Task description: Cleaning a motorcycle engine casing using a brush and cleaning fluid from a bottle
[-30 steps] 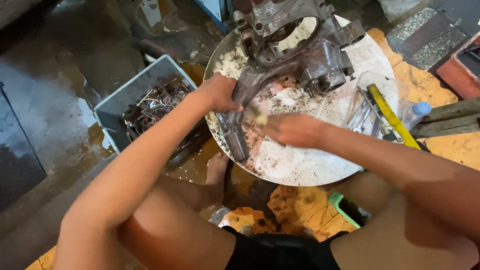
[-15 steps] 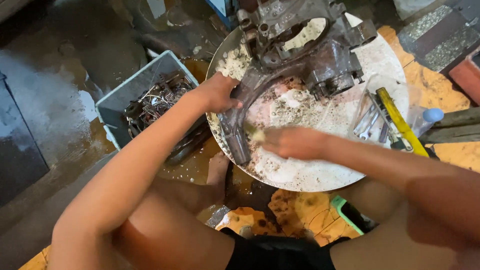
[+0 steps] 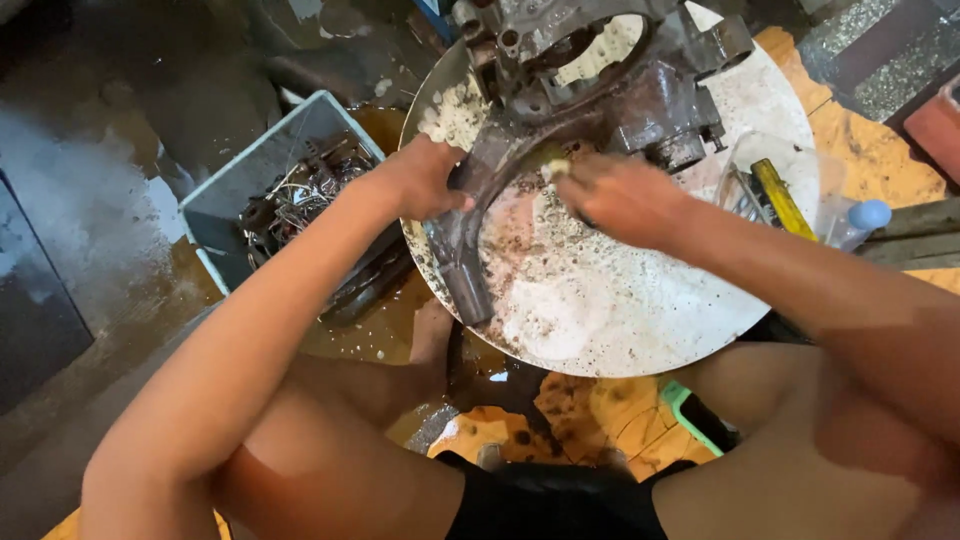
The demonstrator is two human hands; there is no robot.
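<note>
A large greasy metal engine casing (image 3: pixel 600 75) with a curved arm (image 3: pixel 470 240) lies in a round foamy metal pan (image 3: pixel 620 310). My left hand (image 3: pixel 425 180) grips the curved arm near its middle. My right hand (image 3: pixel 615 195) is closed on a small yellowish scrubbing piece (image 3: pixel 553 165) and presses it against the inside of the arm, just under the casing body.
A grey plastic crate (image 3: pixel 235 190) of dirty metal parts sits left of the pan on wet ground. A clear container with a yellow-handled tool (image 3: pixel 778 195) and wrenches, and a capped plastic bottle (image 3: pixel 862 218), stand at the right. My bare knees frame the bottom.
My right hand has moved with the scrubbing piece from the lower end of the curved arm up toward the casing body. My left hand keeps its grip.
</note>
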